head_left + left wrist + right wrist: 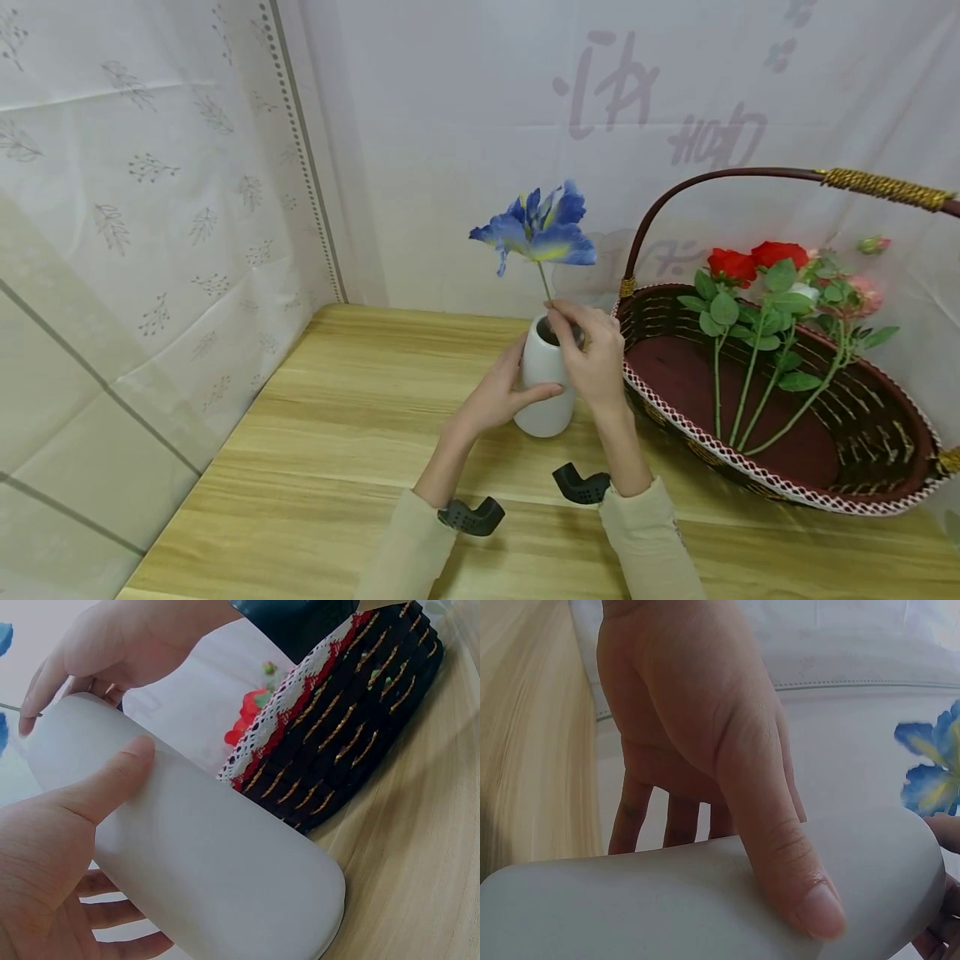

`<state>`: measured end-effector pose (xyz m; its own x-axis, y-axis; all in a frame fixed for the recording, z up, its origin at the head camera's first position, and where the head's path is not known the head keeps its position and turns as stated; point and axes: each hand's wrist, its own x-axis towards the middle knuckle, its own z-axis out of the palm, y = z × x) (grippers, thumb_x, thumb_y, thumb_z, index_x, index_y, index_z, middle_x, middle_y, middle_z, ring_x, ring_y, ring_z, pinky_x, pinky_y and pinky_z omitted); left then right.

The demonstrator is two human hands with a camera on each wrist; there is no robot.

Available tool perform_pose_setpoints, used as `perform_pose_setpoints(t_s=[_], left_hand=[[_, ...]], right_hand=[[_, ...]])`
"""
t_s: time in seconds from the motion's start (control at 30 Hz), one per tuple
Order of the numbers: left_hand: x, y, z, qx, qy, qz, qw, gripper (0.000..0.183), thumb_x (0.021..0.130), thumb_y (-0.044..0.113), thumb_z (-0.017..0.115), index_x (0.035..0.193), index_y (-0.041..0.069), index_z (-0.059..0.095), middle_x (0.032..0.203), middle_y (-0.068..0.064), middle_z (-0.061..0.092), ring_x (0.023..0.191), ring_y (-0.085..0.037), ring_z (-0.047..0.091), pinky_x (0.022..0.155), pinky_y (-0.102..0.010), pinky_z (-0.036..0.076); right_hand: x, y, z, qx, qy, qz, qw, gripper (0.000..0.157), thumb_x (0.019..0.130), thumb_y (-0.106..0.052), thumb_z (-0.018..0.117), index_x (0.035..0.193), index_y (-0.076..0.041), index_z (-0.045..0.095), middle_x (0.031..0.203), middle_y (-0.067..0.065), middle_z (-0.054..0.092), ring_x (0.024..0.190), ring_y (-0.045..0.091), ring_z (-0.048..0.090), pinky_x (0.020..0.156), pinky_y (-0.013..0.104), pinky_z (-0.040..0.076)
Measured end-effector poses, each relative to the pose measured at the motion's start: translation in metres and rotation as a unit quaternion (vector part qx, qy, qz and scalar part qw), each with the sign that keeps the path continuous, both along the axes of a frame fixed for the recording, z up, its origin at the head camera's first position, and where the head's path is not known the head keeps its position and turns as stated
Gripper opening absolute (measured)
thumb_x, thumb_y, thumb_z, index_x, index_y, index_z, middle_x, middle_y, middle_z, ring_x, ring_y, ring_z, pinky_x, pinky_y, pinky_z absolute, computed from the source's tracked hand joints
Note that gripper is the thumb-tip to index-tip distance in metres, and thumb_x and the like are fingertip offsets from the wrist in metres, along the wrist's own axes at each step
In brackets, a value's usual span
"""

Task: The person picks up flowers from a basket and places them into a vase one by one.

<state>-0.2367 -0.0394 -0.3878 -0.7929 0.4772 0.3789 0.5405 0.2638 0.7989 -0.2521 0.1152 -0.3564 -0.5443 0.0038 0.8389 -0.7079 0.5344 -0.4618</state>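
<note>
A white vase [542, 362] stands upright on the wooden table. My left hand [495, 398] grips its side, with the thumb across the front, as the left wrist view also shows on the smooth white vase [217, 840]. At the vase's mouth, my right hand [597, 354] pinches the thin stem of a blue artificial flower [536, 235] with yellow streaks. The bloom rises above the rim. The stem's lower end is hidden behind the fingers and the vase wall. In the right wrist view the blue petals [934, 761] show at the right edge.
To the right, a dark woven basket [663, 362] with a tall arched handle [720, 172] holds red roses [780, 253], a pink flower [865, 296] and green stems. Its rim is close to my right hand. White printed curtains [450, 125] hang behind and left of the table [337, 433].
</note>
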Motion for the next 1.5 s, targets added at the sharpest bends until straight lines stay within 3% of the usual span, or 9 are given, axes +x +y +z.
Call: perform_pose_setpoints(t_s=[0.2, 0.4, 0.57, 0.8, 1.03, 1.33, 1.5], left_hand=[[-0.002, 0.002, 0.000, 0.004, 0.003, -0.006, 1.0000, 0.080, 0.084, 0.024, 0.068, 0.146, 0.019, 0.018, 0.129, -0.002, 0.042, 0.106, -0.018, 0.050, 0.079, -0.035, 0.047], [-0.001, 0.001, 0.000, -0.005, -0.016, 0.001, 0.9999, 0.081, 0.084, 0.027, 0.067, 0.146, 0.026, 0.014, 0.133, -0.002, 0.039, 0.108, -0.017, 0.049, 0.080, -0.038, 0.046], [-0.005, 0.001, -0.002, 0.008, 0.000, -0.020, 0.9998, 0.080, 0.085, 0.025, 0.066, 0.146, 0.029, 0.014, 0.132, 0.001, 0.040, 0.108, -0.016, 0.049, 0.081, -0.038, 0.046], [-0.008, 0.000, -0.004, 0.008, 0.000, -0.028, 0.9996, 0.080, 0.086, 0.025, 0.065, 0.146, 0.026, 0.013, 0.134, 0.000, 0.038, 0.107, -0.016, 0.049, 0.080, -0.037, 0.047], [-0.025, 0.002, -0.032, -0.016, -0.007, 0.007, 0.9998, 0.085, 0.082, 0.047, 0.063, 0.144, 0.039, 0.006, 0.140, 0.006, 0.030, 0.115, -0.011, 0.044, 0.085, -0.034, 0.045], [-0.009, 0.000, -0.010, 0.012, -0.002, -0.015, 0.9998, 0.082, 0.085, 0.027, 0.067, 0.147, 0.023, 0.012, 0.139, -0.003, 0.034, 0.114, -0.018, 0.046, 0.086, -0.039, 0.044], [-0.015, 0.000, -0.019, -0.002, 0.001, -0.008, 1.0000, 0.082, 0.085, 0.033, 0.065, 0.146, 0.030, 0.010, 0.138, 0.001, 0.034, 0.112, -0.014, 0.046, 0.084, -0.034, 0.045]], right_hand=[[0.001, 0.000, 0.000, 0.001, -0.002, -0.004, 1.000, 0.013, 0.087, -0.018, 0.064, 0.097, -0.015, 0.072, 0.083, -0.003, 0.067, 0.073, 0.013, 0.054, 0.083, 0.039, 0.035], [-0.001, 0.000, -0.002, -0.001, 0.003, 0.000, 1.000, 0.014, 0.083, -0.013, 0.068, 0.097, -0.011, 0.072, 0.084, 0.000, 0.067, 0.073, 0.015, 0.056, 0.078, 0.038, 0.037], [-0.003, 0.001, -0.003, -0.002, 0.009, 0.016, 1.000, 0.012, 0.082, -0.011, 0.069, 0.094, -0.011, 0.071, 0.085, -0.001, 0.067, 0.077, 0.015, 0.057, 0.079, 0.036, 0.038], [-0.003, -0.002, -0.002, 0.008, 0.008, 0.028, 1.000, 0.006, 0.082, -0.014, 0.069, 0.088, -0.012, 0.072, 0.083, -0.004, 0.067, 0.079, 0.014, 0.056, 0.080, 0.035, 0.036], [-0.003, -0.005, -0.003, 0.021, 0.013, 0.015, 1.000, 0.006, 0.082, -0.018, 0.070, 0.086, -0.014, 0.072, 0.084, -0.004, 0.068, 0.083, 0.016, 0.056, 0.086, 0.039, 0.033], [0.000, -0.006, -0.001, 0.030, 0.011, 0.021, 0.999, 0.008, 0.082, -0.015, 0.070, 0.090, -0.013, 0.072, 0.085, -0.003, 0.068, 0.083, 0.015, 0.058, 0.090, 0.045, 0.030], [0.001, -0.007, -0.001, 0.022, 0.002, 0.024, 0.999, 0.008, 0.082, -0.014, 0.070, 0.088, -0.012, 0.073, 0.084, 0.000, 0.067, 0.083, 0.020, 0.057, 0.089, 0.048, 0.029]])
